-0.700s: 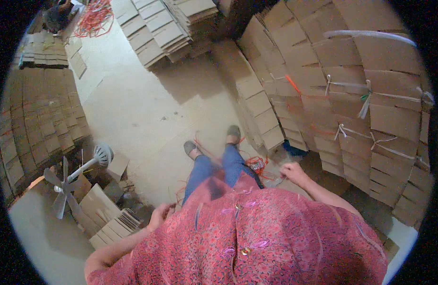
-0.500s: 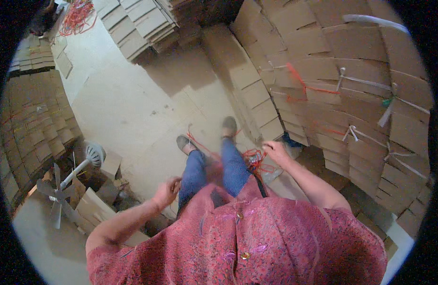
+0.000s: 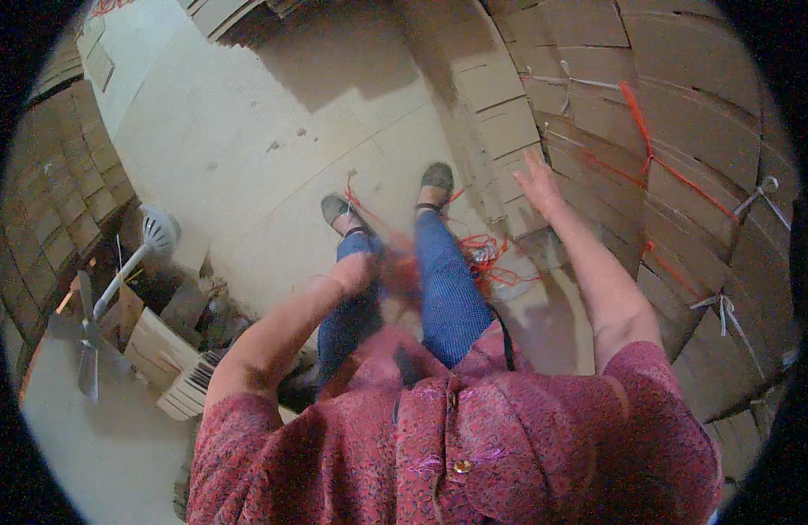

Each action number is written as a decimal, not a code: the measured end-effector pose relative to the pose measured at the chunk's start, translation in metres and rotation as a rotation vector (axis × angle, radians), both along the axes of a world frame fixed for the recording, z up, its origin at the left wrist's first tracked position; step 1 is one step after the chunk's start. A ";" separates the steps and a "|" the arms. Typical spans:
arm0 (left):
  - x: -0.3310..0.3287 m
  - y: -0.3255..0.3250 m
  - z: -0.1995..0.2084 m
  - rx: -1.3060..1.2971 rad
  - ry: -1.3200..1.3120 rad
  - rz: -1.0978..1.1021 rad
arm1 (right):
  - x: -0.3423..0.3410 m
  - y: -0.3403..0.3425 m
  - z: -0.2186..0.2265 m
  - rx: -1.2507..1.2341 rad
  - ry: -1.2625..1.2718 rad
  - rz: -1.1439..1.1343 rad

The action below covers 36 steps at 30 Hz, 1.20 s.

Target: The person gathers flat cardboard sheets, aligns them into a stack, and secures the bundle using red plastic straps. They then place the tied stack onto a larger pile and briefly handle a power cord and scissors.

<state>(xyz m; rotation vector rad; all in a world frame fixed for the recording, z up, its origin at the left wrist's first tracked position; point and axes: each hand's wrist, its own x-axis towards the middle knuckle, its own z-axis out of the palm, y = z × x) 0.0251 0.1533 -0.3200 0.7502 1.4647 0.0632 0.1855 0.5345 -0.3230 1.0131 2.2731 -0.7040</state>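
Take low cardboard row [image 3: 505, 121] as landmark: runs away from the body over pale floor [image 3: 211, 197], flat brown pieces packed close. Observe right hand [image 3: 540, 187] at near end of row, overlapping the cardboard in the head view, arm extended. See its fingers spread fairly wide, nothing visible in grasp. Cannot tell contact with the cardboard from a small gap.

Observe left hand [image 3: 355, 273] left of row and nearer the body, in front of left knee; blurred. Cannot tell wide from narrow for its fingers, nor confirm any held object.

Note red string tangle [image 3: 487, 260] near close end of row, beside right leg of blue jeans [image 3: 452, 302]. Find 2 dark shoes [image 3: 436, 182] left of row, right 1 slightly farther forward. Record tall cardboard wall [image 3: 697, 210] along right side of row, bearing white ties [image 3: 769, 185] and red ties [image 3: 634, 114].

Far left of row, across floor, see cardboard stack [image 3: 58, 203]; closer to the body on that side, fan [image 3: 89, 372] and white slotted part [image 3: 161, 232]. Note patterned red blouse [image 3: 491, 442] nearest the camera, well back from row.
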 end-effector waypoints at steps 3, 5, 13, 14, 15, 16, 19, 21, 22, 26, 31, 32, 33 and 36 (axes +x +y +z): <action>0.015 -0.058 0.018 -0.072 0.043 0.217 | 0.010 -0.004 -0.019 -0.086 0.043 -0.051; 0.027 -0.085 0.025 -0.069 0.120 0.461 | 0.018 -0.007 -0.029 -0.182 0.091 -0.149; -0.013 -0.013 0.117 -0.050 0.240 0.565 | 0.000 -0.044 -0.003 -0.267 0.016 -0.156; -0.022 -0.002 0.117 -0.031 0.199 0.663 | -0.002 -0.046 -0.003 -0.263 0.054 -0.168; -0.028 0.003 0.117 -0.010 0.157 0.758 | -0.002 -0.047 -0.002 -0.263 0.027 -0.157; -0.033 0.007 0.111 0.005 0.156 0.778 | -0.007 -0.046 0.003 -0.254 0.003 -0.146; -0.044 0.014 0.081 0.097 0.174 0.753 | -0.010 -0.045 0.007 -0.310 0.028 -0.209; -0.050 0.030 0.051 0.093 0.199 0.651 | -0.015 -0.039 0.009 -0.303 0.016 -0.226; -0.053 0.044 0.036 0.088 0.206 0.599 | -0.013 -0.035 0.006 -0.251 0.005 -0.209; -0.031 0.093 -0.062 0.210 0.029 0.659 | -0.017 -0.027 -0.029 -0.073 0.066 -0.146; -0.008 0.168 -0.166 0.112 -0.452 0.981 | -0.017 -0.011 -0.086 0.139 0.220 0.021; -0.006 0.184 -0.172 0.074 -0.485 1.052 | -0.020 -0.009 -0.094 0.154 0.233 0.022; -0.006 0.198 -0.178 0.036 -0.516 1.123 | -0.022 -0.008 -0.101 0.168 0.247 0.025; -0.002 0.232 -0.198 -0.010 -0.535 1.285 | -0.028 -0.002 -0.120 0.203 0.253 0.022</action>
